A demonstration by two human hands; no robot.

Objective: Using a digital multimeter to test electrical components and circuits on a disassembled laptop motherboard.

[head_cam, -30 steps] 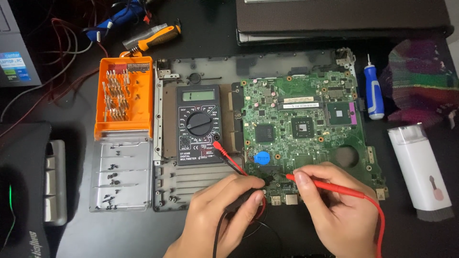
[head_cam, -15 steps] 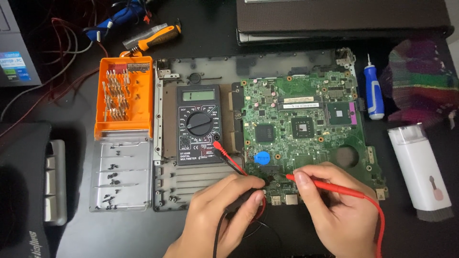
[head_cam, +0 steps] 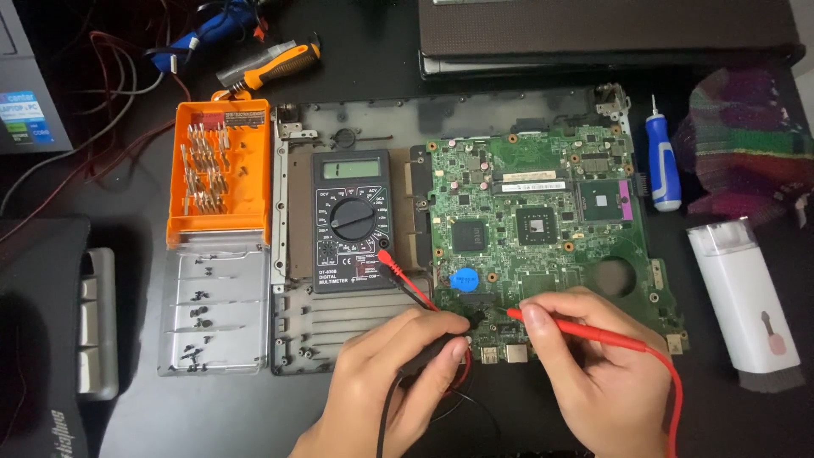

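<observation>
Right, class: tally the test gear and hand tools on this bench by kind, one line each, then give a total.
Multimeter: 1
Test probes: 2, a black probe in the left hand, a red probe in the right hand
Screwdrivers: 1, the blue-handled screwdriver
Orange bit case: 1
Orange-handled tool: 1
Total: 6

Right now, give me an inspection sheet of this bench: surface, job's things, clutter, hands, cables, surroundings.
Surface: black desk, dark.
Job's things: green circuit board on a grey laptop shell; black multimeter beside the board.
Clutter: orange bit case, clear screw tray, blue screwdriver, orange-handled tool, white box.
Hands: left hand holds black probe; right hand holds red probe; both tips at the board's lower edge.
Cables: red lead, black lead.
Surroundings: closed laptop, colourful cloth.
</observation>
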